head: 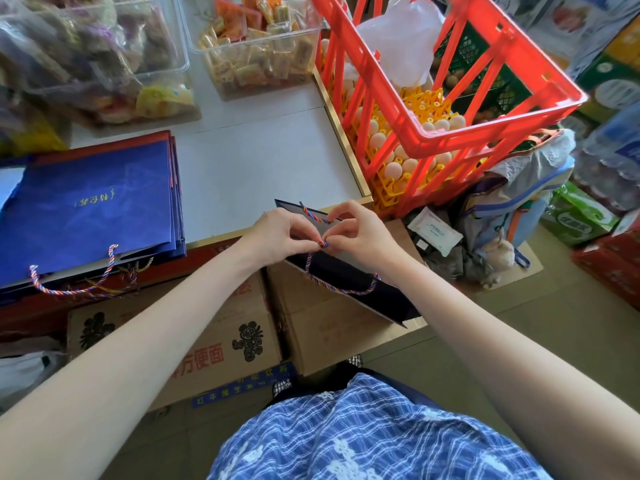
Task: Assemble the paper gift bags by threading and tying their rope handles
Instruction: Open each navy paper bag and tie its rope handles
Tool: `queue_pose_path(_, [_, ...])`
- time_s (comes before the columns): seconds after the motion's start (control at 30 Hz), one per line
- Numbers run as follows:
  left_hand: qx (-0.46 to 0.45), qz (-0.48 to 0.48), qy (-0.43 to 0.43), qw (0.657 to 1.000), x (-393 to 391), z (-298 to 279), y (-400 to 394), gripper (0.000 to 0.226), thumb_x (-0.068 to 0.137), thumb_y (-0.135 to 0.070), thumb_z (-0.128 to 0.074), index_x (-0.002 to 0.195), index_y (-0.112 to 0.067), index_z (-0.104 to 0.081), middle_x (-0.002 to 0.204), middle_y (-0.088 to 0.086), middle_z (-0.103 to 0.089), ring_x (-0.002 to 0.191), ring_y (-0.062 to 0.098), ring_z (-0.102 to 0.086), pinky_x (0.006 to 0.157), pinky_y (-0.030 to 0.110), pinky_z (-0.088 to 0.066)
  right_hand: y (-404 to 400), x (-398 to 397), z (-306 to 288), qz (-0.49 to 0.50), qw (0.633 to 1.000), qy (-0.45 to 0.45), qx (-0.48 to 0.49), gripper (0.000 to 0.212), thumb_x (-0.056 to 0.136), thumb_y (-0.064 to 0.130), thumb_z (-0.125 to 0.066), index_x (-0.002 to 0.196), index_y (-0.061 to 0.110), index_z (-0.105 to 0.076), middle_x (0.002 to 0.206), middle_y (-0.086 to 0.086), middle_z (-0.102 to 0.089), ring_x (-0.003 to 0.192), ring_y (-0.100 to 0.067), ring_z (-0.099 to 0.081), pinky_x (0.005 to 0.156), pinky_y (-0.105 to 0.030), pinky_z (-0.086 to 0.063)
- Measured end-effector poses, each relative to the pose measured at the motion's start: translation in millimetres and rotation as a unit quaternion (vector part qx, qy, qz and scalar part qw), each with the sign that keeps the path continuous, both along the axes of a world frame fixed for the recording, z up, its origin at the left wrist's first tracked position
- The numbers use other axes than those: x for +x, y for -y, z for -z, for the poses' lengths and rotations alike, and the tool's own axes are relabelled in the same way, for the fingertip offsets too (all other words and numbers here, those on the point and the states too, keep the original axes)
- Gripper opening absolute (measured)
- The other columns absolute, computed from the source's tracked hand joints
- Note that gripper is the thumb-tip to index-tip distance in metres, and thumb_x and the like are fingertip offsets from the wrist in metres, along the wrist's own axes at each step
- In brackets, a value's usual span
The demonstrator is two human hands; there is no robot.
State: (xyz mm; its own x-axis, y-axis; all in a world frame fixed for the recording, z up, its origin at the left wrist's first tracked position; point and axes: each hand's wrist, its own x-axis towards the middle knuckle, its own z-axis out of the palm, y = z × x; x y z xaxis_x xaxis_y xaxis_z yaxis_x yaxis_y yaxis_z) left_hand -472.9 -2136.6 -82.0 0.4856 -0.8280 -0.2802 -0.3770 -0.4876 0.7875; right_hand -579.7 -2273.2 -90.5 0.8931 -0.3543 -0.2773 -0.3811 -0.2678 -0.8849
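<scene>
Writing first: the stack of blue bags on the counter carries gold script on the top bag, too small and upside-down to read. The cardboard box below the counter edge shows red chars "方便面" w/ a black cartoon print beside them; a blue strip under it has small chars, not legible. White wipes pack on the floor by the crate has print, unreadable.

Hands: both arms reach fwd from the body, forearms bare, meeting at centre over the dark gift bag, which is held upright-ish, open top toward the person, in front of the counter edge and above the boxes. Left hand and right hand are knuckle to knuckle; fingers of each curled in, tips pinching the same short bit of multicolour rope handle at the bag's near top edge. So both grips narrow, each holding rope. A finished loop of that rope hangs from the bag's near face, below the hands. Another rope bit shows at the far rim.

Elsewhere: red crate w/ eggs in yellow trays at right; clear snack tubs at the back of the counter.
</scene>
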Motion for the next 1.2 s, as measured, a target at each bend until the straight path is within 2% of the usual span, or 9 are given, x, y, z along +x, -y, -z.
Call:
queue_pose_path(0.1, [0.019, 0.001, 0.013, 1.000, 1, -2, -1, 0.006, 0.079, -0.013, -0.072, 0.080, -0.019, -0.072, 0.089, -0.001, -0.070, 0.080, 0.006, -0.060, 0.075, 0.011, -0.040, -3, 2, -3, -0.065, 0.991, 0.023, -0.114, 0.026, 0.083, 0.001, -0.063, 0.097, 0.015, -0.047, 0.081, 0.000, -0.071, 0.071, -0.009, -0.060, 0.080, -0.025, -0.046])
queue_pose_path(0.27, [0.044, -0.043, 0.022, 0.998, 2, -1, 5, 0.007, 0.077, -0.013, -0.074, 0.081, -0.018, -0.073, 0.079, -0.007, -0.066, 0.083, 0.011, -0.061, 0.080, 0.021, -0.043, -2, 6, -7, -0.132, 0.961, 0.088, -0.228, 0.021, 0.086, -0.004, -0.055, 0.105, 0.002, -0.050, 0.088, -0.007, -0.072, 0.086, -0.025, -0.065, 0.084, -0.038, -0.050])
queue_pose_path(0.4, [0.055, -0.035, -0.034, 0.997, 8, -1, 4, 0.011, 0.074, -0.013, -0.076, 0.076, -0.023, -0.073, 0.080, -0.004, -0.071, 0.084, 0.014, -0.064, 0.088, 0.034, -0.050, -1, 7, -6, -0.126, 0.964, 0.089, -0.217, 0.022, 0.083, -0.005, -0.056, 0.103, 0.001, -0.051, 0.086, -0.004, -0.073, 0.086, -0.024, -0.064, 0.086, -0.036, -0.049])
queue_pose_path(0.57, [0.036, -0.076, -0.093, 0.992, 8, -1, 0, 0.010, 0.076, -0.011, -0.075, 0.079, -0.020, -0.074, 0.082, 0.001, -0.072, 0.083, 0.014, -0.063, 0.089, 0.035, -0.049, 2, 12, -4, -0.099, 0.972, 0.080, -0.199, 0.025, 0.083, -0.002, -0.061, 0.106, 0.003, -0.051, 0.084, -0.001, -0.074, 0.081, -0.016, -0.062, 0.084, -0.026, -0.045])
queue_pose_path(0.7, [0.045, -0.081, -0.113, 0.989, 8, -4, 1, 0.008, 0.076, -0.014, -0.075, 0.076, -0.022, -0.074, 0.076, -0.001, -0.070, 0.079, 0.013, -0.061, 0.077, 0.026, -0.049, 3, 12, -6, -0.111, 0.969, 0.077, -0.209, 0.029, 0.084, -0.002, -0.059, 0.112, 0.002, -0.053, 0.085, -0.002, -0.073, 0.081, -0.011, -0.061, 0.087, -0.027, -0.046])
queue_pose_path(0.8, [0.066, -0.090, -0.123, 0.986, 6, -10, 4, 0.006, 0.075, -0.009, -0.074, 0.077, -0.014, -0.073, 0.064, -0.005, -0.062, 0.064, 0.006, -0.054, 0.055, 0.009, -0.041, 1, 13, -11, -0.154, 0.957, 0.080, -0.231, 0.031, 0.086, -0.003, -0.056, 0.117, 0.001, -0.053, 0.090, -0.006, -0.073, 0.089, -0.021, -0.065, 0.088, -0.031, -0.047])
queue_pose_path(0.87, [0.093, -0.100, -0.116, 0.984, 6, -13, 9, 0.007, 0.073, -0.006, -0.075, 0.074, -0.012, -0.072, 0.059, -0.006, -0.056, 0.061, 0.006, -0.049, 0.049, 0.008, -0.039, -3, 14, -13, -0.190, 0.945, 0.071, -0.258, 0.034, 0.087, -0.003, -0.053, 0.120, 0.002, -0.052, 0.094, -0.006, -0.072, 0.093, -0.025, -0.064, 0.086, -0.031, -0.046])
queue_pose_path(1.0, [0.089, -0.108, -0.023, 0.990, 4, -10, 15, 0.005, 0.074, -0.015, -0.074, 0.079, -0.015, -0.074, 0.077, -0.001, -0.066, 0.078, 0.013, -0.056, 0.070, 0.023, -0.042, -2, 8, -15, -0.182, 0.952, 0.067, -0.237, 0.043, 0.083, 0.002, -0.060, 0.124, 0.003, -0.049, 0.106, -0.008, -0.068, 0.098, -0.022, -0.062, 0.089, -0.029, -0.045])
queue_pose_path(1.2, [0.029, -0.042, 0.058, 0.997, -9, -2, 12, 0.019, 0.085, -0.021, -0.067, 0.100, -0.010, -0.072, 0.097, 0.001, -0.067, 0.091, 0.011, -0.058, 0.081, 0.023, -0.042, -1, -1, -10, -0.135, 0.959, 0.077, -0.236, 0.045, 0.080, 0.007, -0.071, 0.120, 0.004, -0.051, 0.095, -0.005, -0.063, 0.087, -0.015, -0.058, 0.082, -0.027, -0.047])
